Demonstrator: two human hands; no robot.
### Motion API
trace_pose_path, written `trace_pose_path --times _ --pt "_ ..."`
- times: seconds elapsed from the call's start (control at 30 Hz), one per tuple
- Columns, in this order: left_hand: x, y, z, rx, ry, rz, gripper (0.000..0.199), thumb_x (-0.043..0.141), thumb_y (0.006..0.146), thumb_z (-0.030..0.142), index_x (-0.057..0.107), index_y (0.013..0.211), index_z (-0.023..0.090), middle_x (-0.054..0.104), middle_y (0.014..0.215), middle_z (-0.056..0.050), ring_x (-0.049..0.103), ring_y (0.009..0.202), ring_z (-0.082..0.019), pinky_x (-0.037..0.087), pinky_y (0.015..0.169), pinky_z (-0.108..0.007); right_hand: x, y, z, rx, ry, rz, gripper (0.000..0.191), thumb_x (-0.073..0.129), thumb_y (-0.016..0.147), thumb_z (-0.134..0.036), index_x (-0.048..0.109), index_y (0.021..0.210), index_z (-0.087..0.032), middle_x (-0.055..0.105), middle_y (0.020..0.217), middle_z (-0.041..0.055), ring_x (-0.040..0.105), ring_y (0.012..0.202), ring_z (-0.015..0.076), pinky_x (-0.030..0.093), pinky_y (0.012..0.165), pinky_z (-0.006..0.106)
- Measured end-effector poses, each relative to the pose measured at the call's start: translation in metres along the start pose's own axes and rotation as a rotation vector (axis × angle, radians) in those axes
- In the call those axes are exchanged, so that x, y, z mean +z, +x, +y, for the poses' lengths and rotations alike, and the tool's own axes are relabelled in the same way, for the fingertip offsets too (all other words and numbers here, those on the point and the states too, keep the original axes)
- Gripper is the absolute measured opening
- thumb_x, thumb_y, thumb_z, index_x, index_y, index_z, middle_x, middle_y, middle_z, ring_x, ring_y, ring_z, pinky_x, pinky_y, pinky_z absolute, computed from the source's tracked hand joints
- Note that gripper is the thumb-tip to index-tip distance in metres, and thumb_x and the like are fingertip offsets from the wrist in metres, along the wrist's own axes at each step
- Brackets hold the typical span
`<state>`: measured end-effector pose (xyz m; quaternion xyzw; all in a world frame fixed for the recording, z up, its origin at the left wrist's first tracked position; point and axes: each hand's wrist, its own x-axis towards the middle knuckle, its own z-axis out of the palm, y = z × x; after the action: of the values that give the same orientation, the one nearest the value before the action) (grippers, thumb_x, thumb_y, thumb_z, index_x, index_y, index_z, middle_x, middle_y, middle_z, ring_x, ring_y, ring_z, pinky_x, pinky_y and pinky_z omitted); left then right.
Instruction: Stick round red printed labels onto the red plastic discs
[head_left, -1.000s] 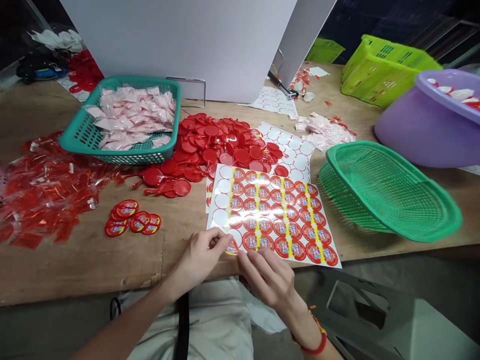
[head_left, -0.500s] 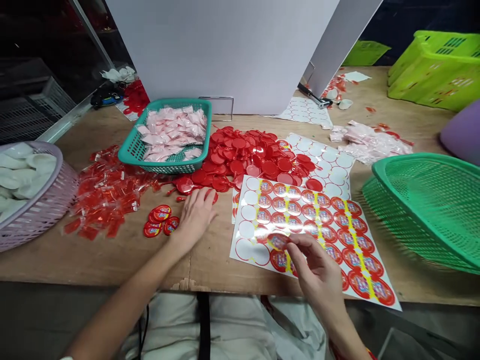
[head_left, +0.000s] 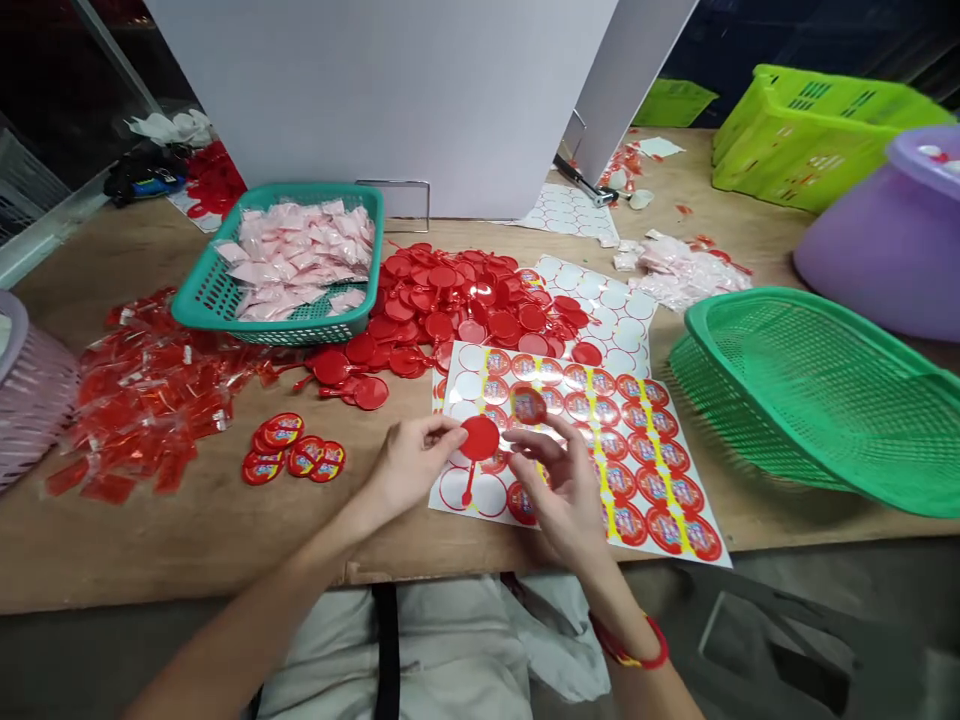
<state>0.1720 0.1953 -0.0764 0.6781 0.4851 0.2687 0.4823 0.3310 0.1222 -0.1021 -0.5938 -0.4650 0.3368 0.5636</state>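
Note:
My left hand pinches a red plastic disc with a short stem, its flat round face up and the stem pointing toward me. Just to its right, my right hand has a round printed sticker at its fingertips, partly blurred. Both hands are over a sheet of round red stickers, whose left columns show bare white circles. A loose pile of red discs lies behind the sheet. Left of my left hand are several discs with printed faces, overlapping in a small group.
Small red packets spread at the left, beside a pale purple basket. A teal basket holds pale pink packets. At right stand a green basket, a purple tub and a lime crate. A white panel rises behind.
My left hand has left the pile's edge and moved right with a red disc in its fingers. My right hand has lifted the sticker toward that disc. The view has shifted rightward.

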Motion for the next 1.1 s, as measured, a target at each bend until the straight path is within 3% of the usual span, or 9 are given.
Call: trace_pose_path --times 0.07,0.13,0.27,0.37,0.43,0.5,0.6,0.7,1.1 --pt "0.013 -0.005 -0.008 -0.099 -0.093 -0.052 0.016 0.052 0.077 0.023 0.065 0.078 0.014 0.067 0.068 -0.002 0.060 0.058 -0.013 0.046 0.054 -0.021 0.006 0.004 0.003 -0.014 -0.109 -0.013 0.034 0.056 0.077 -0.025 0.040 0.107 -0.023 0.064 0.080 0.0021 0.059 0.072 0.0160 0.047 0.068 0.032" --pt "0.020 -0.011 -0.015 -0.113 -0.012 -0.032 0.016 0.053 0.077 0.020 0.065 0.085 0.014 0.068 0.073 -0.003 0.061 0.062 -0.014 0.048 0.059 -0.023 0.010 0.005 0.010 -0.016 -0.230 -0.045 0.032 0.054 0.077 -0.022 0.040 0.105 -0.021 0.061 0.069 -0.0009 0.055 0.062 0.0146 0.045 0.061 0.029" --pt "0.019 -0.021 -0.024 0.152 0.371 0.049 0.031 0.060 0.074 0.018 0.058 0.105 0.016 0.065 0.095 -0.007 0.058 0.088 -0.020 0.048 0.078 -0.034 0.013 0.002 0.022 -0.075 -0.401 -0.111 0.035 0.050 0.078 -0.020 0.038 0.112 -0.018 0.059 0.071 0.0006 0.054 0.061 0.0145 0.043 0.058 0.028" --pt "0.017 -0.024 -0.026 0.336 0.484 -0.030 0.049 0.066 0.071 0.020 0.050 0.117 0.017 0.057 0.115 -0.009 0.049 0.104 -0.022 0.044 0.089 -0.038 0.010 0.001 0.022 -0.151 -0.450 -0.057 0.035 0.052 0.078 -0.021 0.041 0.111 -0.018 0.058 0.082 0.0044 0.053 0.066 0.0153 0.042 0.058 0.029" --pt "0.017 -0.025 -0.027 0.356 0.516 -0.086 0.049 0.066 0.071 0.020 0.050 0.117 0.019 0.055 0.115 -0.008 0.048 0.105 -0.022 0.043 0.090 -0.039 0.006 0.003 0.016 -0.154 -0.417 -0.049 0.023 0.054 0.080 -0.023 0.047 0.102 -0.019 0.057 0.083 0.0043 0.051 0.066 0.0149 0.042 0.058 0.028" --pt "0.018 -0.024 -0.028 0.339 0.546 -0.104 0.046 0.067 0.070 0.021 0.053 0.113 0.019 0.055 0.113 -0.007 0.048 0.103 -0.023 0.043 0.088 -0.039 0.001 0.005 0.010 -0.131 -0.378 -0.126 0.006 0.051 0.083 -0.025 0.052 0.086 -0.020 0.055 0.078 0.0029 0.050 0.067 0.0145 0.041 0.059 0.028" --pt "0.017 -0.023 -0.029 0.319 0.566 -0.110 0.045 0.069 0.069 0.025 0.055 0.111 0.020 0.055 0.109 -0.007 0.048 0.099 -0.022 0.044 0.086 -0.038 -0.003 0.008 0.005 -0.115 -0.404 -0.282 0.016 0.047 0.086 -0.026 0.052 0.072 -0.019 0.053 0.076 0.0028 0.049 0.071 0.0155 0.040 0.063 0.029" --pt "0.017 -0.022 -0.029 0.322 0.570 -0.107 0.043 0.069 0.068 0.026 0.056 0.109 0.020 0.054 0.107 -0.006 0.049 0.098 -0.022 0.044 0.085 -0.036 -0.001 0.009 0.006 -0.113 -0.469 -0.314 0.016 0.046 0.086 -0.025 0.051 0.073 -0.019 0.052 0.077 0.0034 0.048 0.073 0.0168 0.039 0.064 0.030" --pt "0.018 -0.021 -0.026 0.285 0.565 -0.119 0.041 0.070 0.068 0.025 0.057 0.106 0.020 0.054 0.105 -0.006 0.049 0.099 -0.022 0.043 0.086 -0.037 0.010 0.003 0.011 -0.162 -0.566 -0.239 0.014 0.047 0.085 -0.023 0.054 0.074 -0.018 0.050 0.079 0.0051 0.047 0.075 0.0187 0.039 0.065 0.032"
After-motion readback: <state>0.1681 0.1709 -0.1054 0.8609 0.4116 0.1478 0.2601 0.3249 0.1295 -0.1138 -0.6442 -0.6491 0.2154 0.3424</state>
